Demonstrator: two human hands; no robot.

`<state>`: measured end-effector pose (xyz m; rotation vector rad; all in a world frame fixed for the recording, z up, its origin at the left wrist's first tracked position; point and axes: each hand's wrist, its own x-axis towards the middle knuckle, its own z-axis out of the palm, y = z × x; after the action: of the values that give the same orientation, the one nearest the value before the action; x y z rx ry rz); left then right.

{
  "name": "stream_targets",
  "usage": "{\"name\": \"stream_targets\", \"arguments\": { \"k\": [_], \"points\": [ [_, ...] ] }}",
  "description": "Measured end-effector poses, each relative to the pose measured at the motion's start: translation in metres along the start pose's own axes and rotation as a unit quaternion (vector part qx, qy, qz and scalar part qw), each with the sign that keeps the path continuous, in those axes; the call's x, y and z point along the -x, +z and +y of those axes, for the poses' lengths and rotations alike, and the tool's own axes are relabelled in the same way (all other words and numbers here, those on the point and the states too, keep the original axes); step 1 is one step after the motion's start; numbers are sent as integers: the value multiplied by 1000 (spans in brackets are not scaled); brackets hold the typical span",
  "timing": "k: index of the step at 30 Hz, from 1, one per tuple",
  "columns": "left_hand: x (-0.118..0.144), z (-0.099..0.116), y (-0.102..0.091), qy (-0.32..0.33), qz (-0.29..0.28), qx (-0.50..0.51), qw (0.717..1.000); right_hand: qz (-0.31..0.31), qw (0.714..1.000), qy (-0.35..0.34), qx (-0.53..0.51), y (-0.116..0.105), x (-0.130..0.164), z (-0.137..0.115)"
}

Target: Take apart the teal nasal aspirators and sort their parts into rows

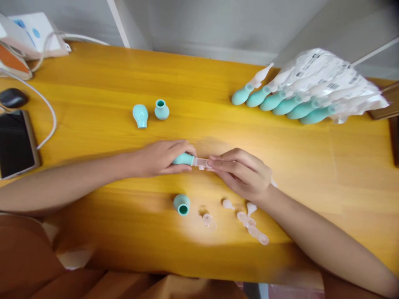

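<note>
Left hand [162, 158] was closed round the teal bulb [183, 159], right hand [245, 172] pinching the clear tip [202, 162] at its neck, mid-table toward the near edge. I judged I'd best keep both in line and push straight, with loose clear pieces [249, 220] lying by the near edge

the wooden table [93, 137] lies bare between the two loose teal bulbs [151, 113] and the row of bagged aspirators [289, 101] at the far right; a hand could pass there. near the front edge, a teal bulb [181, 204] and scattered clear tips [246, 220] crowd the way. a phone [15, 143] and white cable [46, 112] block the left end
</note>
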<state>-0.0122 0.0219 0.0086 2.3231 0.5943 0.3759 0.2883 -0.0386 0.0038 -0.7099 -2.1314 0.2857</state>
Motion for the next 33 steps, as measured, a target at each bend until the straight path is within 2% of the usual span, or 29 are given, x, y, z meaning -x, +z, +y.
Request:
{"name": "stream_targets", "arguments": {
  "k": [11,24,33],
  "points": [
    [-1,1,-1,-8,-11,-4,1000,-24,1000,-9,18,-1,-4,-1],
    [-1,1,0,-9,-9,-1,1000,-32,999,20,20,2,-6,-4],
    [0,-1,3,-12,-3,7,1000,-13,999,36,26,6,-3,-4]
  ]
}}
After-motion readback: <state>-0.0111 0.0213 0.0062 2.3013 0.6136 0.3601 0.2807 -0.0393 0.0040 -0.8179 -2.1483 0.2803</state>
